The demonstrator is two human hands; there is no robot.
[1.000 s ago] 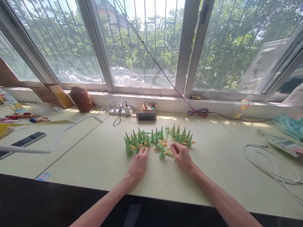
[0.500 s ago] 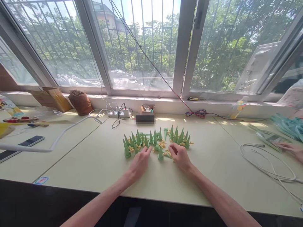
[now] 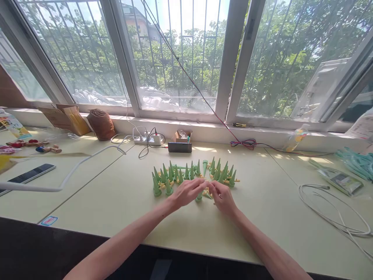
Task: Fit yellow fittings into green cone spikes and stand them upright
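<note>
Several green cones (image 3: 169,188) stand upright on the pale table, in a left cluster and a right cluster, with small yellow pieces (image 3: 176,179) scattered among them. My left hand (image 3: 188,192) reaches across the front of the cones, fingers pressed together, its tips meeting those of my right hand. My right hand (image 3: 224,199) is closed in a pinch beside the right cluster. Whatever lies between the fingertips is too small and covered to name. Under the hands, another green cone (image 3: 198,197) is partly hidden. One cone (image 3: 205,167) behind them points downward, wide end up.
A black phone (image 3: 180,147) leans before a small box (image 3: 183,136) at the back, near a power strip (image 3: 148,139). Looped white cable (image 3: 329,188) and a packaged item (image 3: 339,179) lie right. Another phone (image 3: 32,177) and a white tube (image 3: 65,177) are left.
My left hand has moved right, from the left cones to my right hand's fingertips. My right hand stays nearly in place. Another person's hand at the right edge has left the view.
</note>
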